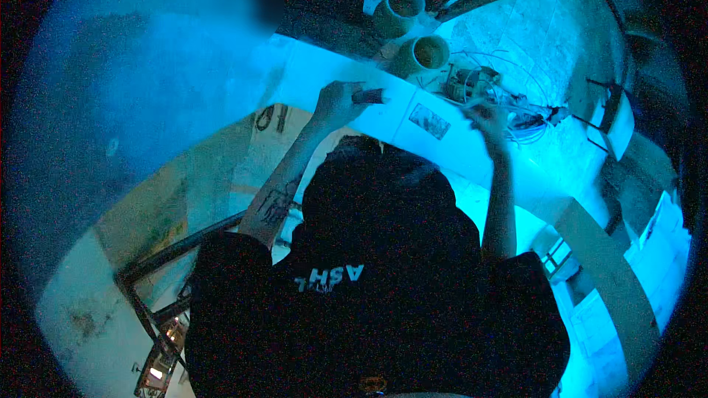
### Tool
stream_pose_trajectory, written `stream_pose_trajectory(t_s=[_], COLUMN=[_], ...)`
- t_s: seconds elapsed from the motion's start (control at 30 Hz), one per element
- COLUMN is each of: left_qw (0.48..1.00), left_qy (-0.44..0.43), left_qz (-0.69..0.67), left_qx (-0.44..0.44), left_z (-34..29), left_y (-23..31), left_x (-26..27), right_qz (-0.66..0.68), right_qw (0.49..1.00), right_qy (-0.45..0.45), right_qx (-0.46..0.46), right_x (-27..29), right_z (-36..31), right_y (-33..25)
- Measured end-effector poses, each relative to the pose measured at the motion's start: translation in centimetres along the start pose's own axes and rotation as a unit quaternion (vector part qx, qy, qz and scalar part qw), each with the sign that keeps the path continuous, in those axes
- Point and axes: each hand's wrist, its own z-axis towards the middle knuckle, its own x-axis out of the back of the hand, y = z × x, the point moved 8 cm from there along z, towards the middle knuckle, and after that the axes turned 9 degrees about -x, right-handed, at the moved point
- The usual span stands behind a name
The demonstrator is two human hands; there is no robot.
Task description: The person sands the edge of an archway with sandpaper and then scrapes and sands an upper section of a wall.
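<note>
Blue-lit pale surface [332, 63] — the left hand [337, 105] clamps its fingers on a dark cylinder [369, 96]; the right hand [486, 119] (finger state I cannot tell) is near wires [526, 131].

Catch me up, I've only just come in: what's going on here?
A person's left hand holds a dark cylinder at a pale table. The right hand is close to the tangled wires; the picture is too dim and blurred to tell whether it grips anything. A dark rectangle shows on the table between the hands, and two cups are beyond it.
</note>
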Motion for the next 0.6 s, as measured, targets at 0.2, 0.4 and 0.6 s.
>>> stream_pose_trajectory(t_s=[0.2,0.4,0.6], left_qw=[0.970,0.950,0.928], left_qy=[0.204,0.282,0.358], left_qz=[0.062,0.128,-0.074], left_qx=[-0.114,-0.031,0.071], left_z=[6.0,5.6,0.9], left_y=[-5.1,-8.7,-9.5], left_x=[2.5,2.9,0.5], right_qz=[-0.419,-0.445,-0.488], right_qw=[0.900,0.879,0.861], right_qy=[0.123,0.171,0.139], right_qx=[-0.007,-0.029,-0.004], right_x=[-5.3,-5.9,-6.2], right_z=[2.2,2.6,2.8], right_y=[5.4,7.0,7.2])
